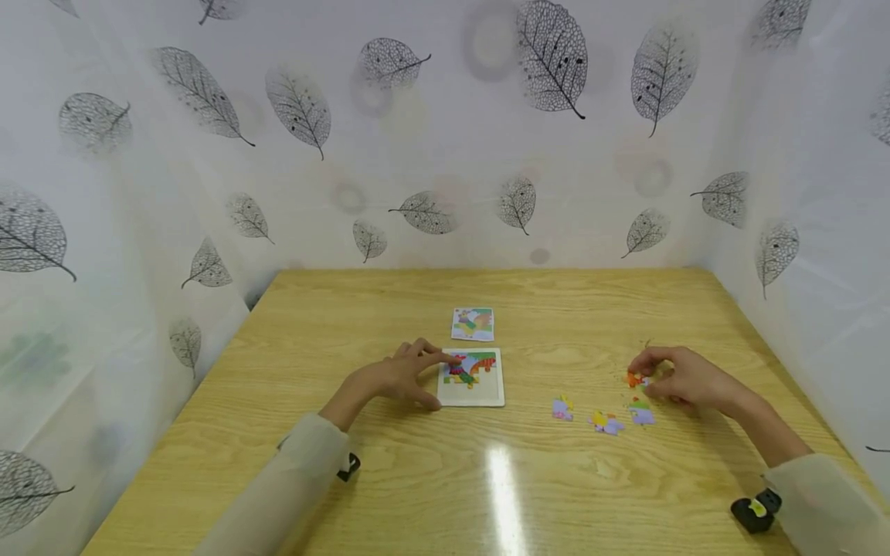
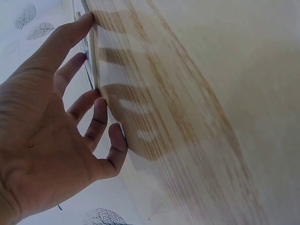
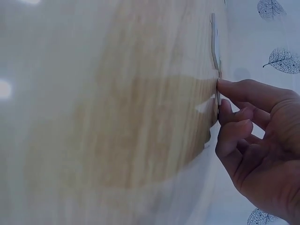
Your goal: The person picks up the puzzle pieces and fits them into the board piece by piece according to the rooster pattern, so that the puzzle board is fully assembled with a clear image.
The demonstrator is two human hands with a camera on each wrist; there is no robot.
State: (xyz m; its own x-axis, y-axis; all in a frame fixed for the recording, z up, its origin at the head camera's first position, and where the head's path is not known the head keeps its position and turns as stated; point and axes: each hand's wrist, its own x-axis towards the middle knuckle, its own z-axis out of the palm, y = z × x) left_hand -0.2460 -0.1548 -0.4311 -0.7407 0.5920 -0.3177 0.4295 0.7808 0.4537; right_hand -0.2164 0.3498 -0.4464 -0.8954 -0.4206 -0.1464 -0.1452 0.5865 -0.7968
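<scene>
Puzzle board (image 1: 488, 392) white-rimmed, multicol., part-filled; L fingers (image 1: 442, 359) spread, R fingers (image 1: 650, 358) pinching orange pc (image 1: 633, 379).

sleeves (image 1: 274, 494) cropped, orange piece (image 1: 633, 379) partly hidden

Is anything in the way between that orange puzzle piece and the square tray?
Nothing visible blocks the straight way from the orange piece to the tray. The other loose pieces lie on its near side; the left grip is at the tray's left edge.

Left hand (image 1: 398, 376) spread, right hand (image 1: 687, 378) curled
</scene>
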